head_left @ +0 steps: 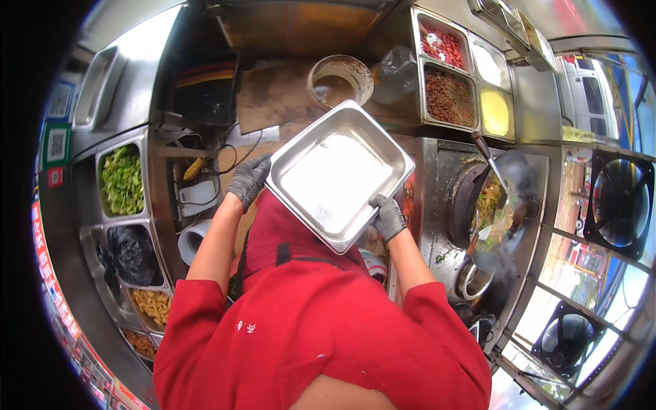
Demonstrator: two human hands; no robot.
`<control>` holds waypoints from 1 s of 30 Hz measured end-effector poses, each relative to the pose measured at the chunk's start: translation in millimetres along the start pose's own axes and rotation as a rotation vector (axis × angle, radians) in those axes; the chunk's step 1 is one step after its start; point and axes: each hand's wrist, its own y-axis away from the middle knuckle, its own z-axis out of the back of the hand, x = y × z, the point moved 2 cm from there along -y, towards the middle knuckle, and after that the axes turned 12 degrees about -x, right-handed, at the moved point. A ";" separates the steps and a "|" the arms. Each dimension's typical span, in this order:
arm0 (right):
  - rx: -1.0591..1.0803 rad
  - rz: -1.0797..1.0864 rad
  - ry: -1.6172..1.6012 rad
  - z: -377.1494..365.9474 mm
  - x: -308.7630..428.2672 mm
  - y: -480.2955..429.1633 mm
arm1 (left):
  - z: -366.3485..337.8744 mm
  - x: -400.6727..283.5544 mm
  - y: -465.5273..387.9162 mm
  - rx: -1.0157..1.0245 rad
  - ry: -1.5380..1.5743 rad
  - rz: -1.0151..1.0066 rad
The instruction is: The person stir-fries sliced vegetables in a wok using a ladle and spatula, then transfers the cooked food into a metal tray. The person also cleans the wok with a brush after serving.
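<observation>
An empty rectangular stainless steel pan [335, 179] is held tilted before my body, its inside facing up towards the camera. My left hand [249, 181], in a grey knit glove, grips the pan's left corner. On the lower right side, my right hand [388, 216], gloved alike, has its thumb over the rim. Below and behind the pan are my red apron and sleeves. To the right, a steaming wok [487, 205] holds a mix of chopped food, with a metal ladle [490, 161] resting in it.
At left, steel pans hold chopped greens [122, 180], a black plastic bag [130, 253] and yellowish strips [152, 306]. A dirty bucket [341, 81] stands ahead. Seasoning pans [450, 97] sit upper right; fans [622, 202] are at the far right.
</observation>
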 end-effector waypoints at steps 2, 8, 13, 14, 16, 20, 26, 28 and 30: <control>-0.078 0.019 -0.009 -6.5 19.6 -24.1 | -21.4 2.0 -42.8 0.030 -0.151 -0.159; -0.232 -0.109 0.240 -34.2 77.6 -116.1 | -65.8 14.2 -151.1 0.208 -0.238 0.118; -0.386 -0.008 0.473 -77.8 137.0 -220.4 | -107.9 25.4 -257.6 0.257 -0.063 0.490; -0.400 0.022 0.502 -90.3 148.8 -239.6 | -111.3 30.3 -276.6 0.278 -0.102 0.529; -0.341 -0.012 0.455 -111.0 172.8 -268.5 | -131.9 33.8 -311.1 0.189 0.024 0.579; -0.387 -0.085 0.428 -143.4 206.8 -297.7 | -138.4 18.3 -335.5 0.206 -0.145 0.736; -0.053 0.360 1.577 -164.8 232.1 -275.7 | -132.3 -19.3 -330.6 0.288 -0.302 0.766; -0.138 0.458 1.183 -163.2 236.1 -260.0 | -118.8 -19.5 -347.1 0.311 -0.363 0.388; -0.244 0.600 1.217 -163.8 230.3 -249.9 | -105.9 -4.5 -367.1 0.266 -0.008 0.519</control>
